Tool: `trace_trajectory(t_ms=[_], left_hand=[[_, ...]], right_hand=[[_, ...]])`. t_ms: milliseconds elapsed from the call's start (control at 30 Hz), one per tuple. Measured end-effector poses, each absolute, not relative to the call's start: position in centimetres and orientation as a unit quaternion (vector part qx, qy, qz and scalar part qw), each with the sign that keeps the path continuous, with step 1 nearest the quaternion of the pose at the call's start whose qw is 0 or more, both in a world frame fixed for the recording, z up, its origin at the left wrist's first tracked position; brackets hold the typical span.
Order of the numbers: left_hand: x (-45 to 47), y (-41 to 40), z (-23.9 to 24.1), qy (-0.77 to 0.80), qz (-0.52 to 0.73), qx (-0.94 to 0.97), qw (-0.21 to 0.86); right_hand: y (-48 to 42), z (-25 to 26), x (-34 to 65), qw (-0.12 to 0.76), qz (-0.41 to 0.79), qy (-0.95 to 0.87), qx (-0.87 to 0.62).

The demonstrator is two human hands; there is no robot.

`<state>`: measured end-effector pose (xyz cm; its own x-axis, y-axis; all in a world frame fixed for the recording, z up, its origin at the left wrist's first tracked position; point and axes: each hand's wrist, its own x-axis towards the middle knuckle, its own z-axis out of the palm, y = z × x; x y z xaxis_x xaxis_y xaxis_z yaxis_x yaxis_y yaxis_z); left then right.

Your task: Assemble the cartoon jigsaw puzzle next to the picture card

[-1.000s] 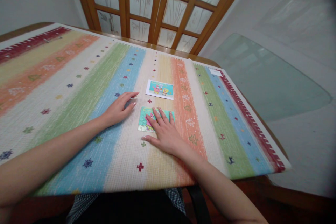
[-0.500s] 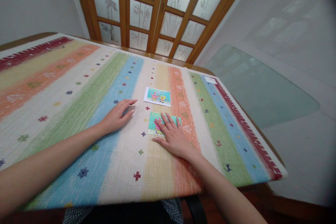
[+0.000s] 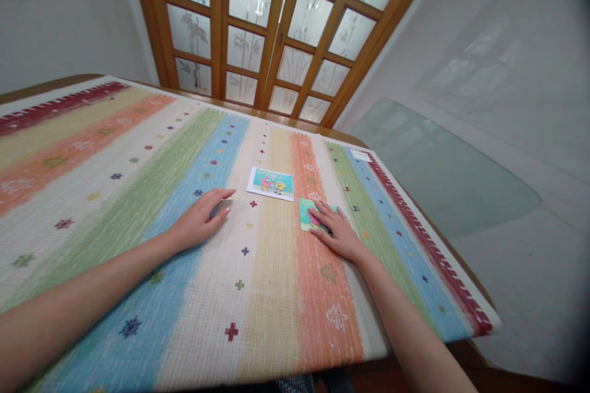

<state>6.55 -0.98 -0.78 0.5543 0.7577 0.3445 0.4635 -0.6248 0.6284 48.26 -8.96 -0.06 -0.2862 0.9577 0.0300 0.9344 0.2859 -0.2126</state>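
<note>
My right hand (image 3: 335, 229) lies flat, fingers spread, on a small turquoise cartoon picture (image 3: 305, 215). The fingers cover most of it; a pink figure shows beside them. Left of it and a little farther back lies a white-edged cartoon card (image 3: 273, 185), with a pink and a yellow figure on a turquoise ground. Neither hand touches that card. My left hand (image 3: 201, 218) rests on the tablecloth just left of the card, thumb apart from the stretched fingers, with nothing in it.
A striped tablecloth (image 3: 271, 295) with small printed motifs covers the table. A small white label (image 3: 360, 155) lies at its far right corner. Behind the table stand wooden doors with patterned glass (image 3: 249, 43). Walls rise on both sides.
My right hand has slid the turquoise picture to the right, away from below the white-edged card. The left hand stays beside that card. The view has tipped slightly upward.
</note>
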Motion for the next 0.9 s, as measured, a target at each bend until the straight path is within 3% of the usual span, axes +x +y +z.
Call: trace_trajectory(t_ms=[167,333,533,900], left_hand=[[6.6,-0.9,-0.9,0.363,0.309,0.846,0.238],[6.7,-0.8,-1.0,0.356,0.307,0.850,0.236],[6.5,-0.7,-1.4,0.355,0.310,0.853,0.225],[6.7,-1.1,-0.8,0.364,0.312,0.854,0.203]], right_hand=[[-8.1,-0.1,49.3,0.080,0.069,-0.787,-0.607],[-6.6,2.0,44.2,0.056,0.001,-0.803,-0.593],[-1.1,1.7,38.0,0.028,0.058,-0.822,-0.566],[1.5,2.8,49.5,0.112,0.104,-0.728,-0.669]])
